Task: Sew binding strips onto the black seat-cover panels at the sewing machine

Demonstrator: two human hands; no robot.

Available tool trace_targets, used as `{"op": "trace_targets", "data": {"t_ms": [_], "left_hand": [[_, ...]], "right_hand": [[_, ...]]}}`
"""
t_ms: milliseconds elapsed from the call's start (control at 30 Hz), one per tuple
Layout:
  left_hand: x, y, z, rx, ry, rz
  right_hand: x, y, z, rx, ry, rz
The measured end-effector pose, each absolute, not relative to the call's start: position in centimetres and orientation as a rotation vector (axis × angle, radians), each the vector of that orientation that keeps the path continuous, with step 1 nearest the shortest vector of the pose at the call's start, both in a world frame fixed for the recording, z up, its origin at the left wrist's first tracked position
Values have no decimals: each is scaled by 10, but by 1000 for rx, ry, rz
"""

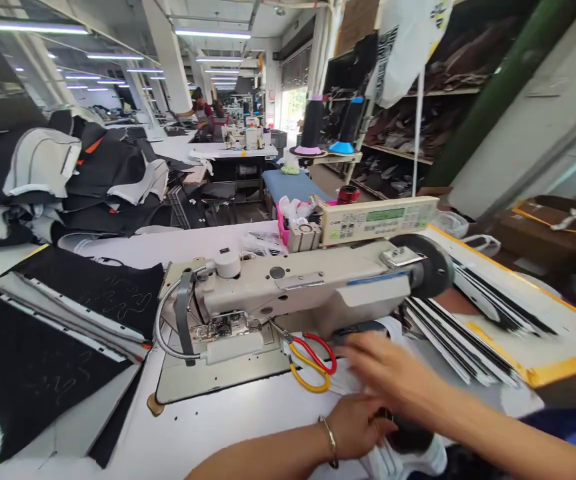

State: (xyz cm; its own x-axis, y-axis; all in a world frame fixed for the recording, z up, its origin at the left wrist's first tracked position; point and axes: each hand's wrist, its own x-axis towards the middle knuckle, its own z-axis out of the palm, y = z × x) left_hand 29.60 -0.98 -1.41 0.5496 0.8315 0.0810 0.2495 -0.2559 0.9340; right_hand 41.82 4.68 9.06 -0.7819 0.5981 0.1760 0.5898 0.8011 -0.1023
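Observation:
At the front edge of the sewing table, my left hand (355,427), with a bangle on the wrist, has its fingers closed on a white-and-black fabric piece (388,463). Just above it reaches my right hand (385,367), its fingers curled and smeared by motion; whether they grip anything is unclear. A black item (361,330) lies by its fingertips, partly hidden. Red-and-yellow-handled scissors (313,363) rest on the bed of the sewing machine (278,287), left of my hands.
Black and grey fabric panels (58,327) lie left of the machine. White-and-black strips (461,340) are stacked on the right. A control panel (378,220) and thread cones (313,127) stand behind. Bulky fabric pieces (103,167) are heaped at back left. A person (202,113) is far off.

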Motion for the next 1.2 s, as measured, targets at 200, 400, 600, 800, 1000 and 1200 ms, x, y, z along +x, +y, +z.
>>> {"op": "trace_targets", "data": {"t_ms": [200,400,600,800,1000,1200], "left_hand": [[299,-16,-29,1725,1006,657],[300,-8,-30,1721,1015,617],[303,-9,-27,1740,1027,663],[305,-7,-36,1796,1053,734],[312,-9,-26,1796,1000,731],[363,-3,51,1503,732,740]], "right_hand": [[318,51,25,-959,-3100,67],[300,63,20,-1328,-2946,96],[300,69,21,-1534,-2804,297],[351,62,74,-1310,-2975,547],[479,14,100,-1444,-2672,502],[598,32,58,-2207,-2232,-252]]}}
